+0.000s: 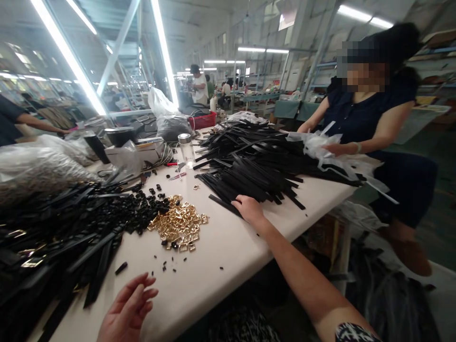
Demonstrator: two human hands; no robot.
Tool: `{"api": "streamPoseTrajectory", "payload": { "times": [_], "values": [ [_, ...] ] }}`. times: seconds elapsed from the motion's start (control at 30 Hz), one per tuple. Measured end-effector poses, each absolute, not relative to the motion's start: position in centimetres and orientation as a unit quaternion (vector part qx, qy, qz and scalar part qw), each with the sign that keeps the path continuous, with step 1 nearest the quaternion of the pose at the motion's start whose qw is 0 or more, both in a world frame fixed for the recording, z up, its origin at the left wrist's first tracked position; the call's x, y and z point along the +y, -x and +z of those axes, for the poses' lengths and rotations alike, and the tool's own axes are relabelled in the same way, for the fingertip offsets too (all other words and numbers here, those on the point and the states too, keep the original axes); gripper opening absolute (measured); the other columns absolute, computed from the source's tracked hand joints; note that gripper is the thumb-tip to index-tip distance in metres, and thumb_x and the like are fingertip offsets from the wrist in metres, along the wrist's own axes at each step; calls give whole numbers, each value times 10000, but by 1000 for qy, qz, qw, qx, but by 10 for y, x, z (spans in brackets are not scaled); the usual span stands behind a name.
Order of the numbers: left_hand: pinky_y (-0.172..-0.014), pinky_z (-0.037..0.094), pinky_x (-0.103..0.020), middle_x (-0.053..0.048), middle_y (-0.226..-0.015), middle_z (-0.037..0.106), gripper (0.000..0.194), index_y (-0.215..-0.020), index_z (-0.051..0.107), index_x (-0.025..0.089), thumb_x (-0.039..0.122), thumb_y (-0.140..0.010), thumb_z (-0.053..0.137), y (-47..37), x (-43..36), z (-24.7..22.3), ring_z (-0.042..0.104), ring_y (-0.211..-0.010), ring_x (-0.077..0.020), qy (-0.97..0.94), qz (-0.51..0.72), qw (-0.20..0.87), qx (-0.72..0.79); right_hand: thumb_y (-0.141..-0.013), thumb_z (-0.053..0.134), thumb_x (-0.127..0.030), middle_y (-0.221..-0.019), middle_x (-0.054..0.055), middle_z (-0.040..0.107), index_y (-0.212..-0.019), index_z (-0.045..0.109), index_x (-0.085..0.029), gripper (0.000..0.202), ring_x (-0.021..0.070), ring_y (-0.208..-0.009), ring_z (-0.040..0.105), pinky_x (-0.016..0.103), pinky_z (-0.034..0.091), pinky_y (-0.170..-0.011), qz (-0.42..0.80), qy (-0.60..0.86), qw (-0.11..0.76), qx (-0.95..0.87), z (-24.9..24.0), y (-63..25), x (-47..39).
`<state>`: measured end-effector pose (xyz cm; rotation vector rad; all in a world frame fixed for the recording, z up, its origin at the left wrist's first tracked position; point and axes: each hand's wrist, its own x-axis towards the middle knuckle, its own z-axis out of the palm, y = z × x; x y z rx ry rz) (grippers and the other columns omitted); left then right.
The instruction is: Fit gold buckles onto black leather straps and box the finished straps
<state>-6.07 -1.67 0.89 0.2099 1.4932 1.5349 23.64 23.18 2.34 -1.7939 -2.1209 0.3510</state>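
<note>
My right hand (249, 209) reaches to the near edge of a pile of black strips (245, 178), its fingers closed on the end of one black strip (224, 203). Low in the view, my left hand (130, 304) is raised over the near table edge, fingers apart and curled, with nothing seen in it. Between the hands and farther in lies a heap of gold buckles (181, 223), with small black pieces (142, 204) beside it. Black straps (71, 228), some with gold fittings, cover the left side of the table.
A glass jar (186, 151) stands behind the buckles. Plastic bags (39, 159) and a box lie at the left back. Across the table's right side, a seated person (377, 109) handles white strips (322, 145). A red basket (203, 120) sits at the back.
</note>
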Motion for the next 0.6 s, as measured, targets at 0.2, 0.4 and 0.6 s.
{"api": "streamPoseTrajectory", "payload": {
  "times": [0.2,0.4,0.6],
  "values": [
    [-592,560,-204,-81,-958,750,591,-1076,697,165,416,-581,898,37,-10,14,704,-743,-167,-192,621,470,597,-1017,387,-331,-751,21,711,-873,659,-187,340,153,-740,647,250,408,-695,221,545,180,-788,45,-219,169],
    [-510,510,-187,-34,-749,716,610,-1094,582,151,446,-634,852,15,-8,28,674,-609,-141,-212,608,517,564,-986,430,-324,-589,-23,596,-811,639,-168,314,109,-565,523,228,384,-588,520,326,132,-778,44,-188,84],
    [-462,464,-155,9,-599,666,485,-930,547,168,400,-626,846,22,-23,32,624,-523,-113,-194,578,526,593,-946,503,-324,-612,-31,575,-836,643,-164,239,106,-573,489,230,384,-565,603,306,146,-722,28,-172,60]
  ]
}}
